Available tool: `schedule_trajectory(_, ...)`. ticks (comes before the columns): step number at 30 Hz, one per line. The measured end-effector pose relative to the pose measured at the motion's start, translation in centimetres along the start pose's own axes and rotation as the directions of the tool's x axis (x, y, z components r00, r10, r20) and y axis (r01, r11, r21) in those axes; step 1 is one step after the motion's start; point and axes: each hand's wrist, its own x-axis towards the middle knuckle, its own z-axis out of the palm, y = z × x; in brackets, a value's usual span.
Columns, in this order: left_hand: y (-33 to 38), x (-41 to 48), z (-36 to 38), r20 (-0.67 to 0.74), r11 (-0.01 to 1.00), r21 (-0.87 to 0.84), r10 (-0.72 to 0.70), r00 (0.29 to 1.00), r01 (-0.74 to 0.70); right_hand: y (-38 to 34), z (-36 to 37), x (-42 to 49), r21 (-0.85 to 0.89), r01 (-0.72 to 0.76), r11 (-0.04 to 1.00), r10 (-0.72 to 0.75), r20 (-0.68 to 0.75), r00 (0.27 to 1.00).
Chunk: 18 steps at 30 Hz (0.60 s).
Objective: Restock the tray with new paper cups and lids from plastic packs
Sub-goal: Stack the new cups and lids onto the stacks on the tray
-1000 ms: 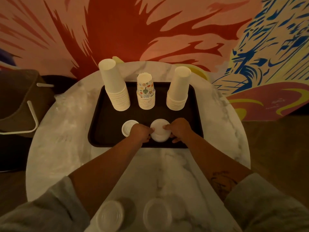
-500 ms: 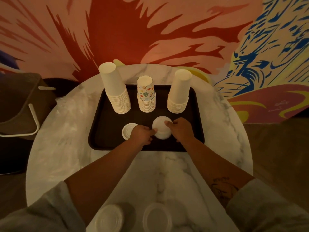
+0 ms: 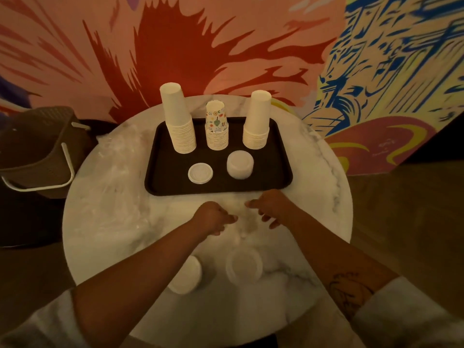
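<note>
A dark tray [image 3: 281, 180] sits on the round marble table [image 3: 324, 209]. On it stand a tall white cup stack [image 3: 178, 125], a patterned cup stack [image 3: 216, 129] and another white cup stack [image 3: 257, 121]. In front of them lie a flat white lid [image 3: 200, 173] and a stack of lids [image 3: 240, 164]. My left hand [image 3: 213, 218] and my right hand [image 3: 270, 205] hover over the table just in front of the tray, fingers relaxed, holding nothing. Two more lid stacks, one [image 3: 187, 278] partly under my left forearm and one [image 3: 244, 266], stand nearer to me.
Crumpled clear plastic wrap [image 3: 113, 177] lies on the table's left side. A brown woven basket [image 3: 37, 151] with a white handle stands left of the table. A painted wall rises behind.
Both hands let go of the lid stack on the tray and drew back towards me, off the tray. The view shifted so the table sits lower in frame.
</note>
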Motion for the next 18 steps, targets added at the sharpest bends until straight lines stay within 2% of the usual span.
schedule_trajectory(5, -3.0, -2.7, 1.6, 0.075, 0.995, 0.08, -0.065, 0.995, 0.059, 3.2, 1.8, -3.1, -0.075, -0.1, 0.992, 0.106, 0.093, 0.99)
schedule_trajectory(10, -5.0, -4.3, 3.1, 0.109, 0.99, 0.097, -0.111, 0.988, 0.1, 5.1, 4.3, -4.5, -0.1, -0.182, 0.978, 0.191, 0.089, 0.977)
schedule_trajectory(18, -6.2, -4.5, 3.7, 0.094, 0.99, -0.077, -0.108, 0.99, 0.115, 6.3, 5.6, -5.0, 0.064, -0.161, 0.985, 0.156, 0.075, 0.985)
